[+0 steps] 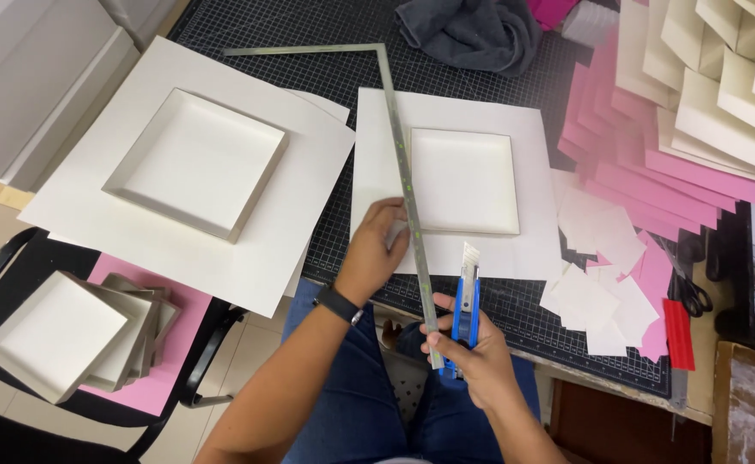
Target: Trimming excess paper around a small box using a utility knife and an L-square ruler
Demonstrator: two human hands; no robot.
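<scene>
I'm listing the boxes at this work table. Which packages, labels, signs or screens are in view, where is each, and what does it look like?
Shallow box tray: left, on a big white sheet, square, white inside, grey walls.
Second box tray: centre sheet, beside the metal square under the left hand.
Stacked trays: lower left, on pink paper.
Folded white boxes: upper right, overlapping.
No labels, signs or screens show.

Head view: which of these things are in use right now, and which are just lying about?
In use: left hand pressing metal square ruler on white sheet with shallow tray; right hand holding blue utility knife.

Lying about: pink sheets, grey cloth, scissors, stacked trays.
</scene>
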